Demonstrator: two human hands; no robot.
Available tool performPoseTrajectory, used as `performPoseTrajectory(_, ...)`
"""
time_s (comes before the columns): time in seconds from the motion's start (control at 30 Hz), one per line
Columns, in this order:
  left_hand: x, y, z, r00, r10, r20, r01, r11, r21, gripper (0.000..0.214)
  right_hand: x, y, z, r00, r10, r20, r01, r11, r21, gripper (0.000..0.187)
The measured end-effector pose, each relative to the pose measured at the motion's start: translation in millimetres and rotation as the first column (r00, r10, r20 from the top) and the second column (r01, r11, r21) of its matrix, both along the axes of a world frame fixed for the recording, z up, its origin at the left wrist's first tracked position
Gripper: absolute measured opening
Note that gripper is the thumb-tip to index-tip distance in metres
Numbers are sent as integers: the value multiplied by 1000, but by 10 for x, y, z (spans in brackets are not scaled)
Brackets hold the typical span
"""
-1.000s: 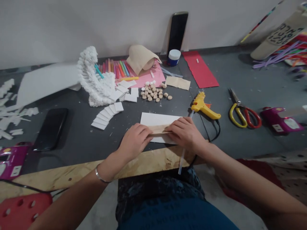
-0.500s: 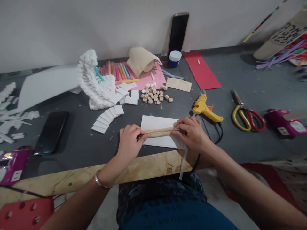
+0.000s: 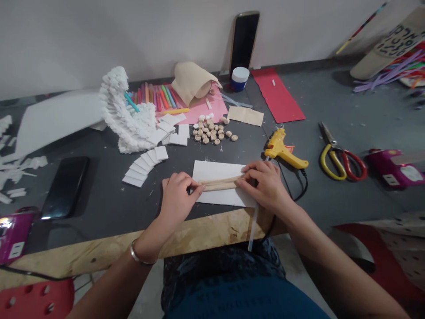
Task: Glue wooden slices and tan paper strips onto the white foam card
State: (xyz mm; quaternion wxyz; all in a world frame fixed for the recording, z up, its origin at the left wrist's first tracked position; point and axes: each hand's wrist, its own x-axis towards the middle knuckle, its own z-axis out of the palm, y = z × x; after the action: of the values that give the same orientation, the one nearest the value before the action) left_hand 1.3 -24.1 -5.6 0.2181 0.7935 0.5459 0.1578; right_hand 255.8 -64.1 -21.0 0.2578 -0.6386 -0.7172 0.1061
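My left hand (image 3: 177, 195) and right hand (image 3: 267, 185), thumb and fingers pinched together, hold opposite ends of a narrow, folded beige strip (image 3: 219, 184) over a white rectangular sheet (image 3: 214, 168). Beyond my right hand lies a yellow plastic glue gun (image 3: 282, 149); ahead of both, small round beige discs (image 3: 211, 128) cluster on the dark grey bench (image 3: 113, 226).
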Motion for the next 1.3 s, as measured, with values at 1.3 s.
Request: performPoseTrajectory(1.3, 479, -550, -219, 857, -393, -333, 468, 864, 187, 78, -146, -382, 146, 893, 346, 287, -376, 925, 56, 42)
